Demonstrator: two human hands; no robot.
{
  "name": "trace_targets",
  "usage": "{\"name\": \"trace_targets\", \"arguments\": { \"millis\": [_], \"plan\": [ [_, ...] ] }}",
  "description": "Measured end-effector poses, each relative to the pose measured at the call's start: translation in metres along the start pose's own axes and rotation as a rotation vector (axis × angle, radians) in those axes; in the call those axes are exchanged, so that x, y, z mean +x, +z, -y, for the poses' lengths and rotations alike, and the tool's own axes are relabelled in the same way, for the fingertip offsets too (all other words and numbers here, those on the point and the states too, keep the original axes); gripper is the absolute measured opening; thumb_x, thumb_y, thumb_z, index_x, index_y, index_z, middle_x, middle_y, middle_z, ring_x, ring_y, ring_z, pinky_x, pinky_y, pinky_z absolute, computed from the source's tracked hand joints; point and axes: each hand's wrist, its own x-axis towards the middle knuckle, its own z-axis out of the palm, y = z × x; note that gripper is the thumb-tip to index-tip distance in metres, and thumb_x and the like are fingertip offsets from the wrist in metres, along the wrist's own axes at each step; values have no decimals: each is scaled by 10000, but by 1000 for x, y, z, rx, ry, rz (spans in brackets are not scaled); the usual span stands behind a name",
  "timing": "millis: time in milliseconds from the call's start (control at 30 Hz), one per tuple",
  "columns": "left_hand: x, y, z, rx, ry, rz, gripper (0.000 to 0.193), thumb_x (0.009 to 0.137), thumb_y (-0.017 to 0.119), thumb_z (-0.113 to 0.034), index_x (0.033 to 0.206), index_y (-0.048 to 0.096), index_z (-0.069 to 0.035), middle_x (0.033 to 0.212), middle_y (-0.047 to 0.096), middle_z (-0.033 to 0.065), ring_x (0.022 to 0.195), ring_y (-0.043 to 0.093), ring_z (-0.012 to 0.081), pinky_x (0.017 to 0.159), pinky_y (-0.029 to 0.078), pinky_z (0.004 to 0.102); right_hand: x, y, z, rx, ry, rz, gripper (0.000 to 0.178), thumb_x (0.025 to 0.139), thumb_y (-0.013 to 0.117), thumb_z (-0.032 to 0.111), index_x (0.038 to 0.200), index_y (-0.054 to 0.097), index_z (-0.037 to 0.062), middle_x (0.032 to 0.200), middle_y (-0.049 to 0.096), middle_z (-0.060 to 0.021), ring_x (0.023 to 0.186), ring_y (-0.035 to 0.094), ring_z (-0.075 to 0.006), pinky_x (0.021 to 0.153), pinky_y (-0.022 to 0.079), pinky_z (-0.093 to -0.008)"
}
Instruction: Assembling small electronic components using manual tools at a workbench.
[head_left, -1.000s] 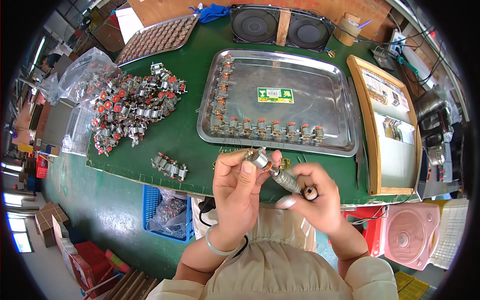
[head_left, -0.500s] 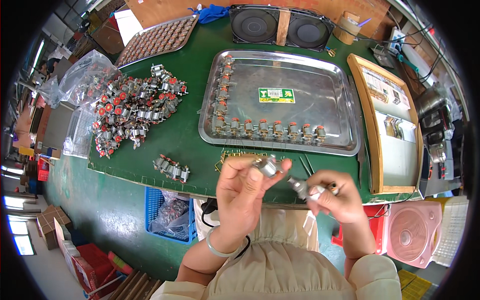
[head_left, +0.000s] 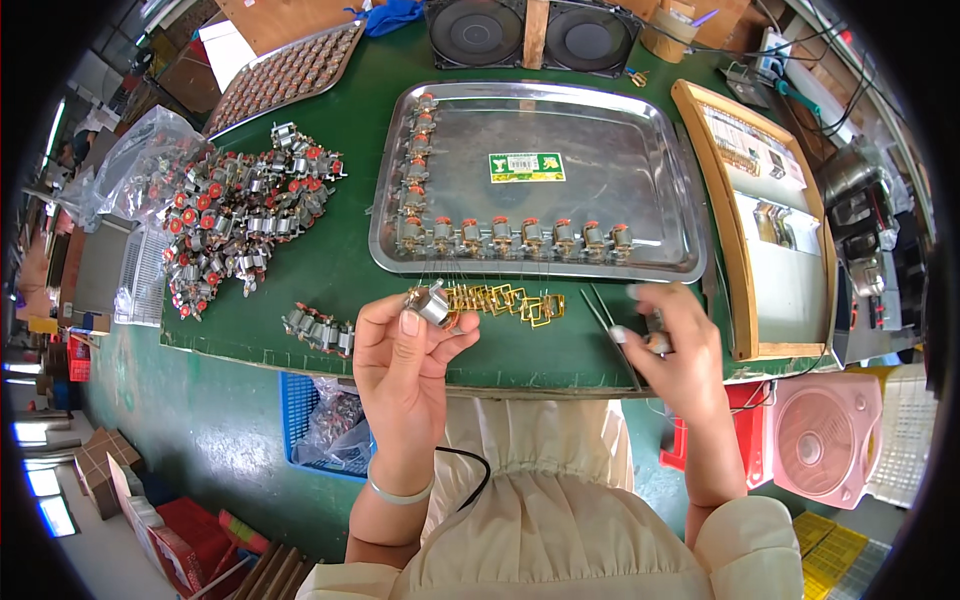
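My left hand pinches a small silver cylindrical motor between thumb and fingers, over the table's near edge. To the right, my right hand is curled around a small metallic part, mostly hidden by the fingers and smeared by motion, so its kind is unclear. The right thumb is beside a pair of tweezers lying on the table. Several gold-coloured rectangular wire frames lie between the hands. Behind them, a metal tray bears motors with red tops in a column and a row.
A heap of motors lies left on the green table, by a plastic bag. A short row of motors lies nearer. Another filled tray and two black speakers stand behind. A wood-framed box is right.
My left hand has moved left with the motor, away from my right hand. The right hand has moved up toward the tweezers. The whole view has shifted slightly.
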Motion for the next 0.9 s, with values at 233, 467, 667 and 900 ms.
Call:
{"name": "trace_targets", "arguments": {
  "millis": [233,467,667,900],
  "plan": [
    [-7,1,-6,47,15,-5,186,900,475,-129,1026,460,7,901,608,131,807,632,250,720,535,354,21,32,7,-40,-317,90,508,622,663,12,1088,464,53,907,579,-96,662,601,-239,519,475,-330],
    [-6,1,-1,53,-14,5,178,896,478,-113,1026,461,8,889,606,125,800,632,252,723,534,365,21,30,8,-6,-328,44,540,613,638,-15,1113,444,43,797,584,-79,620,591,-228,498,461,-328],
    [-7,4,10,291,24,230,115,843,529,-8,956,511,2,1049,560,159,875,594,224,709,532,336,22,23,9,-87,-332,64,575,599,637,-22,1136,441,39,775,589,-83,630,596,-232,502,466,-325],
    [-11,8,26,988,303,686,143,757,596,35,872,518,3,1136,541,205,806,609,256,578,484,273,21,23,5,-27,-283,37,600,582,652,-22,1142,450,49,825,610,-89,647,603,-231,513,477,-316]
  ]
}}
